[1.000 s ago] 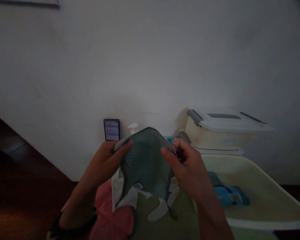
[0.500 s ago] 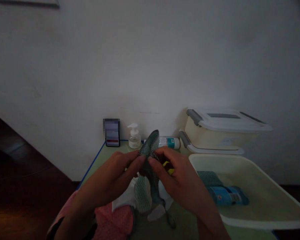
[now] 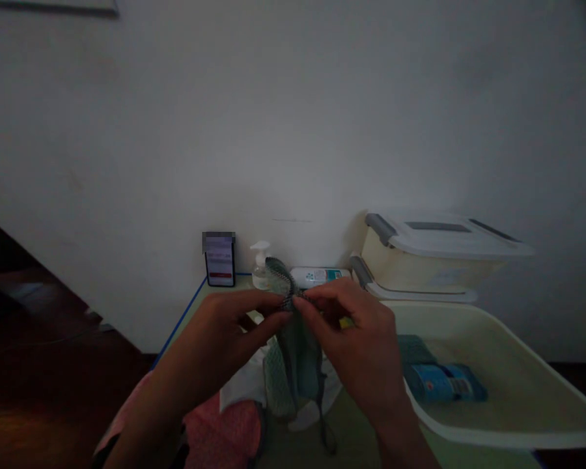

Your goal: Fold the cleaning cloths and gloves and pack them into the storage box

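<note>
Drawn together from a second ago, your left hand (image 3: 227, 324) and right hand (image 3: 364, 329) have gathered the spread green cloth (image 3: 306, 365) into a narrow fold. Both hands' fingers pinch its striped edge, nearly meeting; it hangs above the counter (image 3: 356, 431), before the pump bottle (image 3: 260, 260), left of the white tub (image 3: 512, 438).

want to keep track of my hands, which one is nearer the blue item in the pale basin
Right. The right hand is just left of the blue item; the left hand is farther left, beyond the green cloth both pinch.
</note>
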A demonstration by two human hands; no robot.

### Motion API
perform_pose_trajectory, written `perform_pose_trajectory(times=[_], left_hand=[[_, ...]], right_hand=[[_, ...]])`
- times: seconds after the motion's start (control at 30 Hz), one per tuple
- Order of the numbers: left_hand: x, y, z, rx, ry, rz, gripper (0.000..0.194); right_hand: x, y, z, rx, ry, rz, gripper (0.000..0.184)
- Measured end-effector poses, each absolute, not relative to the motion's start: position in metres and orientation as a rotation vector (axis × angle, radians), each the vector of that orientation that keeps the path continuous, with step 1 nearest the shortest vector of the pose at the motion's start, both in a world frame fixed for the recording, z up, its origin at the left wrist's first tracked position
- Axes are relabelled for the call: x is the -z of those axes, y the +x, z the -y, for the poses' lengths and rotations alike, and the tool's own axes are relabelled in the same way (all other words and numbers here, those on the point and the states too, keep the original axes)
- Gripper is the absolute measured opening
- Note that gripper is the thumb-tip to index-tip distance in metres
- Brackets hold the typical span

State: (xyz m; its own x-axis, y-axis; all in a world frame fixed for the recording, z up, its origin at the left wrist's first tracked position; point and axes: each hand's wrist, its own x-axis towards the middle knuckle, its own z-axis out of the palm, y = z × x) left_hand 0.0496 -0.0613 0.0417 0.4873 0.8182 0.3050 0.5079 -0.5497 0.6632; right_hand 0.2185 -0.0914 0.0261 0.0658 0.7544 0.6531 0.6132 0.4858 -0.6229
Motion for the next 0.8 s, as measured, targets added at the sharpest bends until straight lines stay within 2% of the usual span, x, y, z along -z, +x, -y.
perform_pose_trajectory(times=[0.1,0.33,0.57,0.8], left_hand=[[-0.0436,0.0506,0.0641,-0.845,2.203,-1.116,0.015],[-0.0461,0.0486,0.0677,-0.822,2.246,-1.116,0.026],[-0.0467,0.0485,0.0619,-0.941,2.123,-1.115,0.015],[-0.0475,0.0502,0.0632,-1.007,2.078,-1.142,0.014]], right_hand=[[-0.0278,0.2157,0.0936,-0.276,-1.157,1.677,0.005],[-0.0296,0.2188,0.0959,-0.321,-1.111,1.746,0.013],[-0.0302,0.2169,0.0976,-0.155,-1.141,1.756,0.015],[-0.0312,0.2178,0.0971,-0.187,-1.137,1.761,0.015]])
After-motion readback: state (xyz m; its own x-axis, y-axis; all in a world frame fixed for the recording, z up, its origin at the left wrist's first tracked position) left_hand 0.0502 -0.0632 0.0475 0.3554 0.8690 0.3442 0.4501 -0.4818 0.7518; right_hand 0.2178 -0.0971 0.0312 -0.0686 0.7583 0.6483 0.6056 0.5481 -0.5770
